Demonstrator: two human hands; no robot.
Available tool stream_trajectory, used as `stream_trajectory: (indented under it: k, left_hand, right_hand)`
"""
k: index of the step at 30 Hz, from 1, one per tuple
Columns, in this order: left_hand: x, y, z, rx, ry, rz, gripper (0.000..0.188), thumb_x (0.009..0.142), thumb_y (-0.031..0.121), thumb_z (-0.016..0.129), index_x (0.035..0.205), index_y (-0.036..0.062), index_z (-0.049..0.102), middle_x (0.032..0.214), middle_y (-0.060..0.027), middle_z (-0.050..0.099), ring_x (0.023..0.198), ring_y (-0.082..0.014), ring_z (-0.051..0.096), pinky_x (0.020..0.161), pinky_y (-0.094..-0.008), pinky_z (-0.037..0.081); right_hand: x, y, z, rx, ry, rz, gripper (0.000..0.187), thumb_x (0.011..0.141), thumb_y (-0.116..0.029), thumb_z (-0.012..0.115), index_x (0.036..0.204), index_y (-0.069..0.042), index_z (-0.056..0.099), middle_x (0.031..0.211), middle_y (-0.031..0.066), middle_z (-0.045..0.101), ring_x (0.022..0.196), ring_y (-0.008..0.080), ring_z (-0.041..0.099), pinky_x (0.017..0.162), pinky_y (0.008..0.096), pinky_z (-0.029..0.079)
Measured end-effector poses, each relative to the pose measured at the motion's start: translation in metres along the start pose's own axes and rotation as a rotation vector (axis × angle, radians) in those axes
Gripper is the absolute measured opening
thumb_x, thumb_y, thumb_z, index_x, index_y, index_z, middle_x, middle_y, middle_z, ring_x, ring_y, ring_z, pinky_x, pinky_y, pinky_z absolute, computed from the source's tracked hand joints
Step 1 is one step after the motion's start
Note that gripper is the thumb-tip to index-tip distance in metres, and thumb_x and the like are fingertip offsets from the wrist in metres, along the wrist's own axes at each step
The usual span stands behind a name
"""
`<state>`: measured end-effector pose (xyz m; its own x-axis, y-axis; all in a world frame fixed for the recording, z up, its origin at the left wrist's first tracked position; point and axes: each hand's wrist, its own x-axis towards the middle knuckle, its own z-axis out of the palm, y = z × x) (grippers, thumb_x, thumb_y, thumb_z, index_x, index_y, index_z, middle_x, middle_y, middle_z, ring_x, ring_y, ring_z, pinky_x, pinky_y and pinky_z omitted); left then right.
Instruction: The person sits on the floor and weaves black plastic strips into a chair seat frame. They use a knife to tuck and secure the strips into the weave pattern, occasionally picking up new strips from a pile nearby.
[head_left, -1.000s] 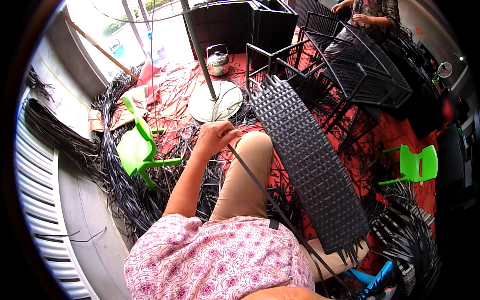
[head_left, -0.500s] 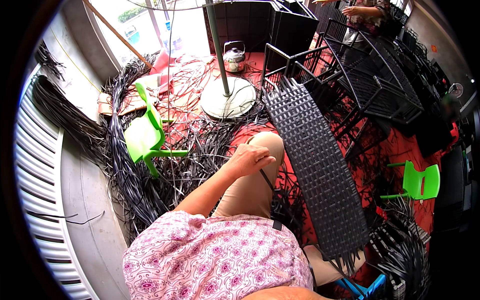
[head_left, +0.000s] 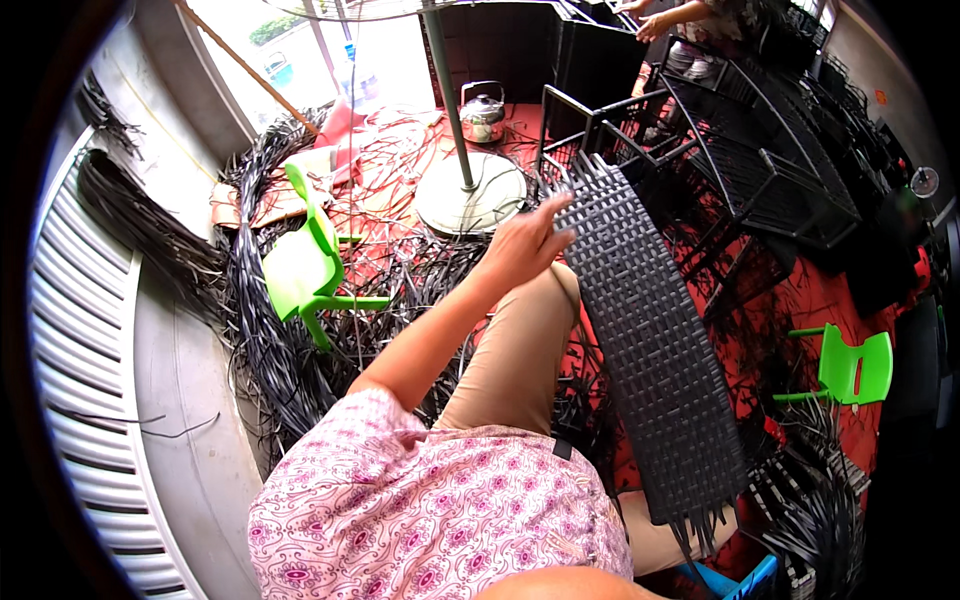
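Observation:
A long black woven panel [head_left: 660, 340] of flat plastic strips lies slanted beside and over my legs. Loose strip ends stick out at its far and near ends. My left hand [head_left: 528, 243] is raised above my left knee, at the panel's far left edge. Its fingers are stretched and apart, slightly blurred, with nothing visible in them. I cannot tell whether the fingertips touch the weave. Of my right arm only a patch of bare skin [head_left: 565, 584] shows at the lower edge; the right hand is out of sight.
Black strips [head_left: 265, 350] lie heaped on the red floor at left, around a green chair [head_left: 305, 265]. Ahead stand a pole on a round base [head_left: 470, 195] and a kettle [head_left: 483, 115]. Black metal frames [head_left: 760, 150] crowd the far right, near another person [head_left: 700, 25]. Another green chair [head_left: 855, 365] is at right.
My left hand has moved forward from above the knee to the panel's far edge, and its curled fingers have opened. The other person's hands have shifted left. The view has tilted slightly.

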<state>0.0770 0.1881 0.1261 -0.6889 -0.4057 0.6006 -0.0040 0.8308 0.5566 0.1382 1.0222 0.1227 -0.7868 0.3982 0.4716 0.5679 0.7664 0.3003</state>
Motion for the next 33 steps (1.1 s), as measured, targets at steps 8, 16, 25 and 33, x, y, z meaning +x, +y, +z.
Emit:
stream_trajectory:
  k: [8,16,25,33]
  left_hand:
    - [0.211,-0.038,-0.030,0.337,0.145,-0.294,0.088,0.085,0.035,0.073,0.151,-0.0061,0.032,0.110,-0.0247,0.071,0.106,-0.0388,0.069,0.092,-0.0442,0.053]
    - [0.273,-0.122,-0.090,0.378,0.249,-0.721,0.065,0.078,0.026,0.069,0.132,-0.0033,0.046,0.123,-0.0260,0.067,0.117,-0.0370,0.065,0.101,-0.0429,0.051]
    - [0.241,-0.155,-0.111,0.498,0.157,-0.783,0.055,0.086,0.021,0.061,0.135,0.0008,0.048,0.128,-0.0232,0.065,0.121,-0.0356,0.063,0.103,-0.0432,0.049]
    - [0.219,-0.152,-0.095,0.494,0.074,-0.719,0.068,0.084,0.023,0.062,0.146,0.0022,0.043,0.130,-0.0234,0.064,0.123,-0.0357,0.062,0.104,-0.0425,0.049]
  right_hand:
    - [0.027,-0.067,-0.018,0.333,0.114,-0.225,0.049,0.095,-0.045,0.057,0.083,0.000,0.074,0.073,0.0217,0.067,0.064,0.0387,0.063,0.060,0.0522,0.048]
    - [0.024,-0.134,-0.079,0.821,-0.142,-0.159,0.043,0.100,-0.041,0.055,0.098,-0.004,0.076,0.077,0.0144,0.071,0.067,0.0293,0.065,0.063,0.0437,0.050]
    - [0.024,-0.161,-0.081,0.766,-0.286,-0.238,0.050,0.100,-0.049,0.050,0.107,-0.008,0.078,0.087,0.0135,0.075,0.077,0.0314,0.068,0.075,0.0439,0.051]
    - [0.031,-0.163,-0.072,0.660,-0.200,-0.397,0.046,0.101,-0.046,0.051,0.104,-0.008,0.078,0.088,0.0144,0.075,0.079,0.0340,0.069,0.076,0.0445,0.052]
